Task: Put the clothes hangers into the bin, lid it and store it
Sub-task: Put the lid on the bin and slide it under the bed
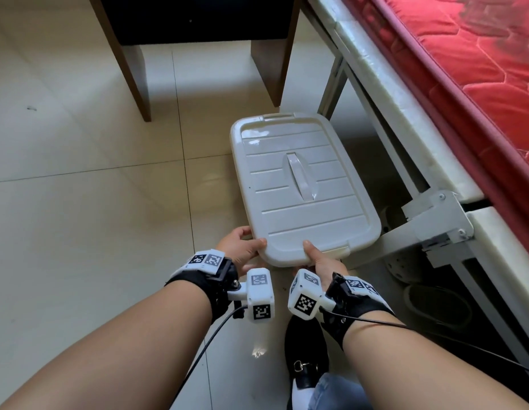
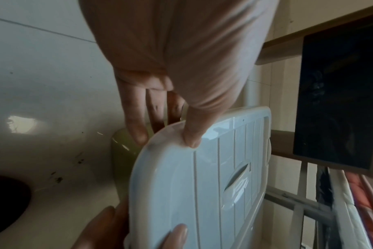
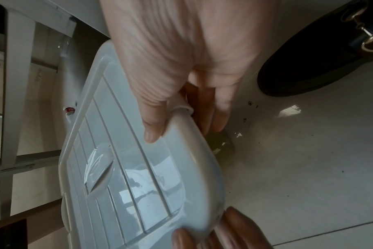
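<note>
The lidded bin [image 1: 303, 187] sits on the tiled floor [image 1: 80, 202], its right side tucked at the edge of the bed frame [image 1: 434, 214], with the red mattress [image 1: 479, 69] above on the right. The white ribbed lid [image 1: 275, 173] is on the bin, its moulded handle [image 1: 300, 180] in the middle. Both hands hold the near short end: the left hand [image 1: 242, 247] has its thumb on the lid's near left corner and its fingers [image 2: 136, 118] reaching down under the rim, a pinching grip; the right hand [image 1: 322, 261] grips likewise, thumb on top of the lid, fingers [image 3: 215, 114] below the edge. A wooden desk [image 1: 198, 19] stands at the far side. A black shoe [image 1: 304, 350] rests on the floor near the wrists
</note>
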